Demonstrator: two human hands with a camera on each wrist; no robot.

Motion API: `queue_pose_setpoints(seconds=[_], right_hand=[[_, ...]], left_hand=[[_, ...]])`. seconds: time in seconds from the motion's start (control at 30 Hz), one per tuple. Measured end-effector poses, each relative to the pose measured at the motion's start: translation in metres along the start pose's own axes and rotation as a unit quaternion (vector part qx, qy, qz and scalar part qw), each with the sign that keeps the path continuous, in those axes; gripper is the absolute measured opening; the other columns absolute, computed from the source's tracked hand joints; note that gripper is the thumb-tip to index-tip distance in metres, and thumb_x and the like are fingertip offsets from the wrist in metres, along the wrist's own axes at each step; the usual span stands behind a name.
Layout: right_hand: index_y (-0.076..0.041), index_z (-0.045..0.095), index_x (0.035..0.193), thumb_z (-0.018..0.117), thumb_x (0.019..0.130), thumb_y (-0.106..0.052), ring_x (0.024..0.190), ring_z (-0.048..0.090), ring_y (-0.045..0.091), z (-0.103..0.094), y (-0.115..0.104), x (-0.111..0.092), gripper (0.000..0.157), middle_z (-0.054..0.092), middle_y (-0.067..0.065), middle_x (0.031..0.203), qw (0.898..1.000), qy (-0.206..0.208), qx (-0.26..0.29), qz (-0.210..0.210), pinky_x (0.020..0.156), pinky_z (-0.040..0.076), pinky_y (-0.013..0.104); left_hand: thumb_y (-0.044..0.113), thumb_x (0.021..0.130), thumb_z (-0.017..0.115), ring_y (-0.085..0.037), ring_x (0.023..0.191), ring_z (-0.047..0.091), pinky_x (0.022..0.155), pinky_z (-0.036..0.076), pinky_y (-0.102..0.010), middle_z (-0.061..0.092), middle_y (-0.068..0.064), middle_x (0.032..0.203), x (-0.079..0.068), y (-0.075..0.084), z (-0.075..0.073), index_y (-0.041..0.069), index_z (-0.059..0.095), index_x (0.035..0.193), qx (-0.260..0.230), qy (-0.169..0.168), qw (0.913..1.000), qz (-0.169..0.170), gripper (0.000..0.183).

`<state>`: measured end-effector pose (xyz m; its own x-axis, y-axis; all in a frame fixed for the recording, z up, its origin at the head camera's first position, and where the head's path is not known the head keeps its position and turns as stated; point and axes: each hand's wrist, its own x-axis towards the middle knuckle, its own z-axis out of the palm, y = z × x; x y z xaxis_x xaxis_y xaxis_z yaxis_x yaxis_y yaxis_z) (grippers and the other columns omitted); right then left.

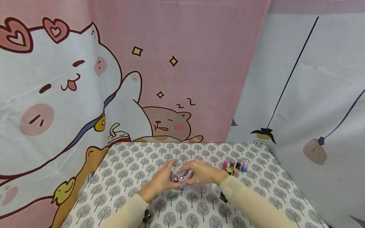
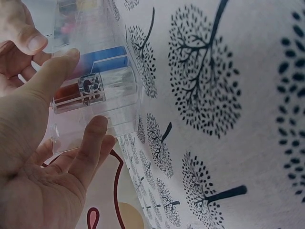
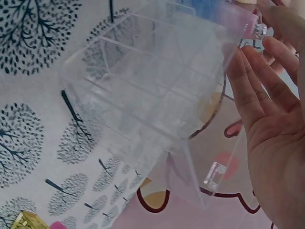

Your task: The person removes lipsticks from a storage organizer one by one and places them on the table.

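A clear plastic organizer box [image 1: 201, 187] with divided compartments sits on the cloth in front of me. My left hand [image 1: 163, 179] grips its left end, thumb on the near side and fingers on the far side. Inside that end stand a dark red lipstick tube [image 2: 69, 95] with a clear lower part and a pink-and-blue tube [image 3: 240, 21] with a shiny clear top. Over the box hovers my right hand [image 1: 199, 172], fingers loosely bent close to the pink-and-blue tube's top; no gripped thing shows in it. Compartments toward the right hold nothing visible [image 3: 138, 81].
Right of the box stand several cosmetic tubes: a magenta one [image 1: 225, 164], a black one [image 1: 238, 164], a pink-and-blue one [image 1: 245, 165] and a gold-topped one [image 1: 229, 171]. A tree-print cloth [image 1: 137, 202] covers the table. Cartoon curtains [image 1: 199, 79] hang behind.
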<state>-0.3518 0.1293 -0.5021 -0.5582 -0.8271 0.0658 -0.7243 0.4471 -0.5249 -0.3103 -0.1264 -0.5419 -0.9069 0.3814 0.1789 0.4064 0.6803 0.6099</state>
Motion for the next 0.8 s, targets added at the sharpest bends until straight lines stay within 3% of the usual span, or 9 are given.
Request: queue_pose_setpoints(seconds=[0.17,0.4,0.57,0.8], right_hand=[[-0.009,0.078,0.146,0.095,0.099,-0.022,0.118,0.085,0.021,0.0038,0.0018,0.0017,0.051,0.081,0.009,0.146,1.000,0.007,0.005,0.004,0.096,0.071,0.021],[-0.014,0.083,0.132,0.092,0.101,-0.018,0.105,0.081,0.001,0.0058,0.0005,0.0058,0.032,0.087,0.000,0.126,1.000,0.002,0.018,0.011,0.093,0.070,0.019],[-0.014,0.085,0.118,0.090,0.102,-0.012,0.095,0.078,-0.006,0.0061,-0.0003,0.0075,0.016,0.088,-0.004,0.111,1.000,0.004,0.018,0.003,0.088,0.068,0.014],[-0.016,0.086,0.112,0.091,0.101,-0.013,0.092,0.077,-0.008,0.0075,-0.0022,0.0076,0.012,0.088,-0.008,0.108,1.000,0.008,0.018,0.016,0.086,0.068,0.014]], left_hand=[[0.035,0.082,0.109,-0.031,0.126,0.074,0.099,0.071,-0.047,0.056,-0.021,0.170,0.0013,-0.0009,-0.0006,0.014,0.038,0.179,-0.005,0.001,1.0000,0.005,0.123],[0.033,0.082,0.109,-0.027,0.120,0.073,0.096,0.069,-0.041,0.058,-0.020,0.168,0.0018,0.0004,-0.0010,0.014,0.038,0.179,-0.001,0.003,1.0000,0.007,0.122],[0.032,0.082,0.109,-0.027,0.117,0.073,0.095,0.070,-0.043,0.058,-0.019,0.168,0.0015,0.0014,-0.0008,0.014,0.037,0.180,-0.003,0.003,1.0000,0.005,0.123],[0.031,0.082,0.109,-0.032,0.122,0.074,0.101,0.072,-0.050,0.059,-0.021,0.167,0.0009,0.0001,0.0000,0.013,0.037,0.179,-0.008,0.005,0.9999,0.008,0.123]])
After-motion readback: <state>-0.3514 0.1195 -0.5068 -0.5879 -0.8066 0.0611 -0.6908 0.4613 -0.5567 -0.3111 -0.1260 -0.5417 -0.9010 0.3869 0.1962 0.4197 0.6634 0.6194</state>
